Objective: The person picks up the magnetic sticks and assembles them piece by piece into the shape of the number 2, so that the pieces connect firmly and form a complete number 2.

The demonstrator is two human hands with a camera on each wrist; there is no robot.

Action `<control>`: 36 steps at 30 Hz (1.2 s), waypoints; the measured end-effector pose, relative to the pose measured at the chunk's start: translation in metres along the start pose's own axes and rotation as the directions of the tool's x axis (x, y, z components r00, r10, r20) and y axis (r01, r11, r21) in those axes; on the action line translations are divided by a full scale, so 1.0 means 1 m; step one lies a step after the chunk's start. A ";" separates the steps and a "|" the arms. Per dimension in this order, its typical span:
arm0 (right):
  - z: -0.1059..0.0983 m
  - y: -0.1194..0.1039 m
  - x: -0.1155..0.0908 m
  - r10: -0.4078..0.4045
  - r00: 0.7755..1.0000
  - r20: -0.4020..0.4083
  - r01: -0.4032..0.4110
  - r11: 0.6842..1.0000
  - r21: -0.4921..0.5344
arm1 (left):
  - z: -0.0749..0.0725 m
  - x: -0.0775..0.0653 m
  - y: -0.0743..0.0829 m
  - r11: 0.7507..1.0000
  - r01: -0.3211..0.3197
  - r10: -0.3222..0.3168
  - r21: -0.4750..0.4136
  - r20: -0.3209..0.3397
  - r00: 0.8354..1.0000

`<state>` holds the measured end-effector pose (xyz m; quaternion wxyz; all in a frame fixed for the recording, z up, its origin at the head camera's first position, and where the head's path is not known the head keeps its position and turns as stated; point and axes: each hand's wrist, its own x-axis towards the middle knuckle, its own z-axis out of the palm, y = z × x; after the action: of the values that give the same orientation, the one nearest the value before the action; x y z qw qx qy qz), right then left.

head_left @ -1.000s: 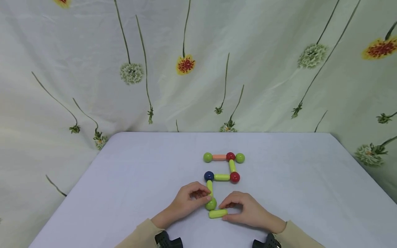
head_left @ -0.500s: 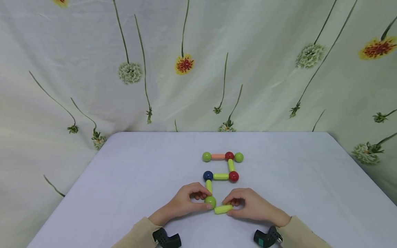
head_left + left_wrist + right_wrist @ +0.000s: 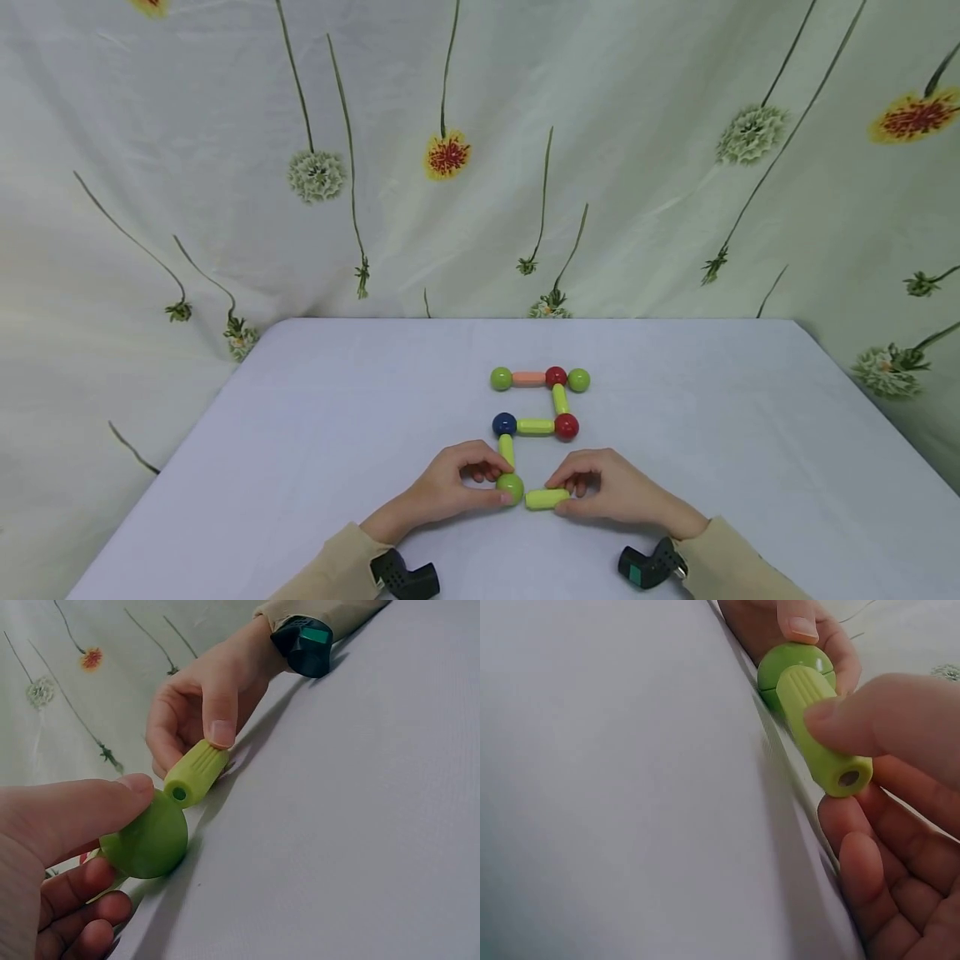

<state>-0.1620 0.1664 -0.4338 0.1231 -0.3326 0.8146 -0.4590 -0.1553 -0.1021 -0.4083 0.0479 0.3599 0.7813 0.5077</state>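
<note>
In the head view my left hand (image 3: 450, 485) pinches a glossy green ball (image 3: 511, 487) at the near end of a chain of balls and rods. My right hand (image 3: 626, 497) holds a yellow-green ribbed rod (image 3: 545, 499) between thumb and fingers. The rod lies crosswise just right of the green ball, end pointing at it. Whether the two touch is hard to tell. A round recess shows in the rod's end (image 3: 179, 793) in the left wrist view. In the right wrist view the thumb presses on the rod's side (image 3: 810, 724), partly covering it.
From the green ball a yellow-green rod (image 3: 507, 451) runs back to a blue ball (image 3: 505, 424). Another rod (image 3: 536, 427) leads to a red ball (image 3: 566, 427). Farther back are a second red ball (image 3: 556, 377), an orange rod (image 3: 528, 378) and two green balls. A white table (image 3: 375, 375) carries everything.
The rod in my right hand has moved from in front of the green ball to its right side and turned toward level. My left thumb has shifted onto the green ball.
</note>
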 end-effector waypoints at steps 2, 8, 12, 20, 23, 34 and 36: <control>0.000 0.001 0.000 0.000 1.000 -0.005 0.000 1.000 0.003 | 0.000 0.000 0.000 1.000 -0.001 0.001 -0.003 0.000 1.000; 0.000 0.001 0.000 0.005 1.000 -0.016 -0.004 1.000 0.013 | 0.000 0.000 -0.001 1.000 0.010 -0.010 -0.006 0.005 1.000; 0.000 0.001 0.000 -0.001 1.000 -0.022 0.002 0.999 0.033 | 0.000 0.000 0.000 1.000 0.013 -0.013 -0.008 0.004 1.000; 0.002 -0.002 0.001 0.004 0.999 -0.036 -0.003 0.999 0.035 | 0.001 0.000 -0.001 1.000 0.010 -0.010 -0.004 -0.001 1.000; 0.002 -0.003 0.000 0.004 0.999 -0.039 -0.002 0.999 0.044 | 0.001 0.000 -0.001 1.000 0.013 -0.013 -0.003 0.000 1.000; 0.002 -0.001 0.001 0.003 0.999 -0.047 0.000 0.998 0.064 | 0.005 0.000 -0.036 1.000 0.017 -0.017 0.013 -0.005 1.000; 0.002 -0.001 0.001 0.003 0.999 -0.046 0.000 0.998 0.064 | 0.005 0.000 -0.033 1.000 0.018 -0.018 0.020 -0.007 1.000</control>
<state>-0.1615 0.1644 -0.4342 0.1153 -0.3172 0.8022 -0.4925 -0.1695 -0.1055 -0.4380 0.0461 0.3514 0.7897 0.5008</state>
